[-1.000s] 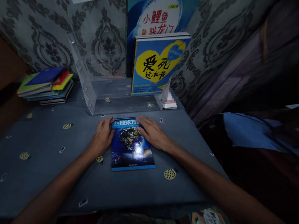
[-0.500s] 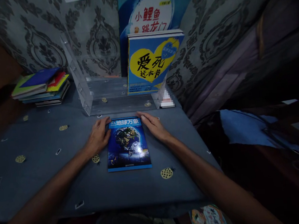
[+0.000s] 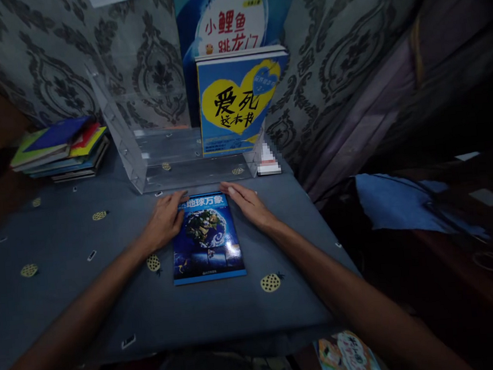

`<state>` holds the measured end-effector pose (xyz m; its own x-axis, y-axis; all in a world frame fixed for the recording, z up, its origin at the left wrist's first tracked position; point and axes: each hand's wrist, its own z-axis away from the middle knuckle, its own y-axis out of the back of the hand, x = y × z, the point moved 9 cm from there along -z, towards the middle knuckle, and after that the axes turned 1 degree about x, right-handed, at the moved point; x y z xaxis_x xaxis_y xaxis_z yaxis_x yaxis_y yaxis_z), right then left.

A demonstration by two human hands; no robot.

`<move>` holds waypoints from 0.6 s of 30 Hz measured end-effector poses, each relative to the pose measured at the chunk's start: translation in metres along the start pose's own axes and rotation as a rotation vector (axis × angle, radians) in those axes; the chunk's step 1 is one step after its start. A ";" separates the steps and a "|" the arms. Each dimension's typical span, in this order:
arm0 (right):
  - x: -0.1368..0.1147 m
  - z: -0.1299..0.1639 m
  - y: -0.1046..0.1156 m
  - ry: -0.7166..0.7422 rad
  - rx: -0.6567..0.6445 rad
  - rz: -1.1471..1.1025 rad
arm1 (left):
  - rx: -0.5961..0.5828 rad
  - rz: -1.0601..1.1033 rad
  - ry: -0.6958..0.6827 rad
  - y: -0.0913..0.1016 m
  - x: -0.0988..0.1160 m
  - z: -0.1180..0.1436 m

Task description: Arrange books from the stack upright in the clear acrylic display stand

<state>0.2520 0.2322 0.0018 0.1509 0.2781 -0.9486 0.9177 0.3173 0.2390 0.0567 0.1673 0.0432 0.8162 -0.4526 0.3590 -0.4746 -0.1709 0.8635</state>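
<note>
My left hand [image 3: 163, 220] lay flat along the left edge of the earth book [image 3: 207, 238], fingers spread and touching its top corner. My right hand [image 3: 246, 203] rested open on the right edge near the top, gripping nothing. The hands were apart, with the book between them. The book lay face up on the grey surface [image 3: 66, 293], just in front of a clear rack [image 3: 140, 154]. A heart book [image 3: 234, 102] stood upright in the rack's right end, with a taller book [image 3: 232, 19] behind it. A book stack [image 3: 60, 150] sat well off to the left by the wall.
</note>
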 end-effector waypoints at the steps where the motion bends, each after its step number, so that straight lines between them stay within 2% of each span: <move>1: 0.000 -0.001 0.000 0.002 0.000 -0.008 | -0.010 0.002 -0.011 -0.002 0.003 -0.003; 18: 0.003 -0.004 0.002 -0.052 -0.010 -0.123 | -0.129 0.083 -0.144 -0.039 0.043 -0.047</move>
<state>0.2526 0.2377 0.0002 0.0570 0.1892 -0.9803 0.9268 0.3551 0.1225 0.1259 0.1955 0.0422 0.7158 -0.5828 0.3847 -0.4851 -0.0187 0.8743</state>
